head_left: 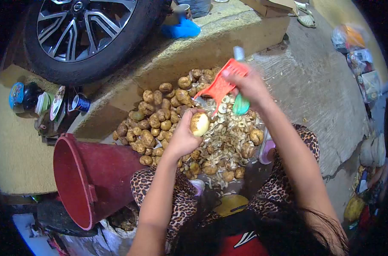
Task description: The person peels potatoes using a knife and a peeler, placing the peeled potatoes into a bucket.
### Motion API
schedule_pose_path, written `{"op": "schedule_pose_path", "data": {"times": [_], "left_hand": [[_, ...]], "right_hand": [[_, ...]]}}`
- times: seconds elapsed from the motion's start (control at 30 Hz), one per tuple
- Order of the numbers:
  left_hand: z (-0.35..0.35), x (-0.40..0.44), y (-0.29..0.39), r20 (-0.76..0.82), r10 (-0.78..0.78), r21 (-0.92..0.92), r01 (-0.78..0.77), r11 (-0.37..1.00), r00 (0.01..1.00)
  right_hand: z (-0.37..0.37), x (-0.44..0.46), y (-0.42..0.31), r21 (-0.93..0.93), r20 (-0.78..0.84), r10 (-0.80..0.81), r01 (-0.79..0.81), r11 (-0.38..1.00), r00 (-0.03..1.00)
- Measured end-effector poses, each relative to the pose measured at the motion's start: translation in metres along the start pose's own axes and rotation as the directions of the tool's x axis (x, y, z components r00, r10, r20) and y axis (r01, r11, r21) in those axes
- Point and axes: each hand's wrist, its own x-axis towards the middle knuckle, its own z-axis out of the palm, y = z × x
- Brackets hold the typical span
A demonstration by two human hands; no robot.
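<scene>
My left hand (184,138) is closed around a partly peeled potato (200,124), its pale flesh facing up with brown skin left on one side. My right hand (250,88) grips an orange-red peeler (221,85) with a forked end that points toward the potato, apart from it. Blur hides some of the peeler's detail. Below both hands spreads a heap of potato peelings (228,147). Unpeeled brown potatoes (153,119) are piled to the left, against a step. A green plastic piece (241,105) shows just under my right hand; whether it touches the hand, I cannot tell.
A dark red bucket (104,175) lies tipped on its side at the left. On the concrete step (211,47) a car wheel (80,38) rests near a blue bag (181,29). A blue mug (81,103) sits at the left. Filled plastic bags (359,59) line the right side.
</scene>
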Motion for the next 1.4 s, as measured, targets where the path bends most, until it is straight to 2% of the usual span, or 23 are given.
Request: {"op": "schedule_pose_path", "data": {"times": [0.1,0.17,0.27,0.37,0.4,0.43,0.5,0.57,0.6,0.7,0.73,0.77,0.83,0.87,0.97,1.0,1.07,1.1,1.13,1.23,1.27,1.37,1.4], "left_hand": [[0.005,0.002,0.000,-0.012,-0.026,-0.138,0.025,0.990,1.000],[0.006,0.000,0.006,-0.029,-0.037,-0.203,0.031,0.979,0.999],[0.002,0.000,0.003,-0.001,0.030,0.038,-0.030,0.999,1.000],[0.001,-0.001,0.006,-0.011,-0.064,-0.004,0.064,0.998,0.998],[0.002,0.000,0.006,-0.016,-0.048,-0.028,0.048,0.998,0.999],[0.003,0.001,0.006,-0.020,-0.033,-0.052,0.032,0.998,0.999],[0.005,0.000,0.006,-0.015,0.022,-0.056,-0.023,0.998,1.000],[-0.001,-0.003,0.006,-0.006,0.108,-0.020,-0.108,0.994,0.994],[-0.003,-0.002,0.002,-0.008,0.158,-0.064,-0.158,0.985,0.987],[-0.004,-0.002,-0.001,0.057,0.057,-0.424,-0.027,0.905,0.997],[-0.003,-0.002,-0.004,0.063,0.029,-0.483,0.005,0.876,0.998],[-0.002,0.000,-0.003,0.049,0.002,-0.493,0.022,0.870,0.999],[0.001,0.006,0.003,0.021,-0.051,-0.513,0.054,0.857,0.998],[-0.001,0.002,0.008,0.099,-0.199,-0.590,0.219,0.777,0.975],[0.003,0.002,0.000,0.127,-0.090,-0.729,0.154,0.667,0.988],[0.004,0.003,0.001,0.139,-0.118,-0.753,0.182,0.633,0.983],[0.005,0.005,0.000,0.170,-0.175,-0.793,0.241,0.559,0.970],[0.006,0.005,-0.002,0.165,-0.188,-0.795,0.244,0.556,0.968],[0.007,0.006,-0.006,0.158,-0.199,-0.796,0.244,0.553,0.967],[0.010,0.009,-0.009,0.131,-0.216,-0.765,0.237,0.599,0.968],[0.011,0.010,-0.009,0.121,-0.219,-0.747,0.234,0.622,0.968],[0.018,0.012,-0.017,-0.004,-0.162,-0.566,0.131,0.814,0.987],[0.019,0.012,-0.013,-0.042,-0.150,-0.501,0.109,0.858,0.988]], "right_hand": [[0.023,-0.018,0.008,-0.061,0.157,0.034,-0.025,0.998,0.987],[0.012,-0.006,0.010,-0.067,0.055,-0.016,0.020,0.998,0.998],[-0.010,0.011,0.013,-0.254,-0.165,-0.188,0.143,0.957,0.968],[-0.007,0.004,-0.002,0.041,-0.056,-0.026,0.028,0.999,0.998],[0.003,0.000,-0.002,0.089,0.078,0.030,-0.036,0.995,0.997],[0.013,-0.008,0.000,0.044,0.087,0.071,-0.075,0.996,0.994],[0.015,-0.006,0.015,0.054,0.070,0.062,-0.066,0.996,0.996],[-0.016,0.015,0.019,-0.038,-0.143,-0.041,0.036,0.999,0.989],[-0.021,0.020,0.010,-0.092,-0.243,-0.106,0.086,0.992,0.964],[-0.016,0.011,0.002,0.104,-0.156,-0.006,0.022,0.994,0.988],[-0.011,0.007,0.001,0.155,-0.069,0.022,-0.011,0.988,0.997],[-0.011,0.007,0.005,0.010,-0.119,-0.084,0.086,0.996,0.989],[-0.007,0.006,0.007,-0.284,-0.165,-0.311,0.257,0.924,0.936],[-0.010,0.002,0.003,-0.479,-0.187,-0.412,0.283,0.831,0.892],[-0.011,-0.002,-0.011,-0.290,-0.213,-0.372,0.305,0.907,0.903],[-0.017,0.005,-0.009,-0.470,-0.153,-0.470,0.354,0.808,0.870],[-0.024,0.010,-0.003,-0.162,-0.213,-0.264,0.232,0.959,0.941],[-0.024,0.010,-0.004,0.003,-0.215,-0.153,0.158,0.987,0.965],[-0.025,0.010,-0.003,-0.194,-0.187,-0.272,0.236,0.952,0.944],[-0.015,0.000,-0.011,0.021,-0.131,-0.123,0.127,0.992,0.984],[-0.015,0.000,-0.008,-0.070,-0.112,-0.177,0.170,0.983,0.978],[-0.005,0.000,0.000,0.174,-0.034,-0.046,0.051,0.983,0.998],[0.000,-0.001,0.004,0.225,0.043,-0.020,0.010,0.974,0.999]]}}
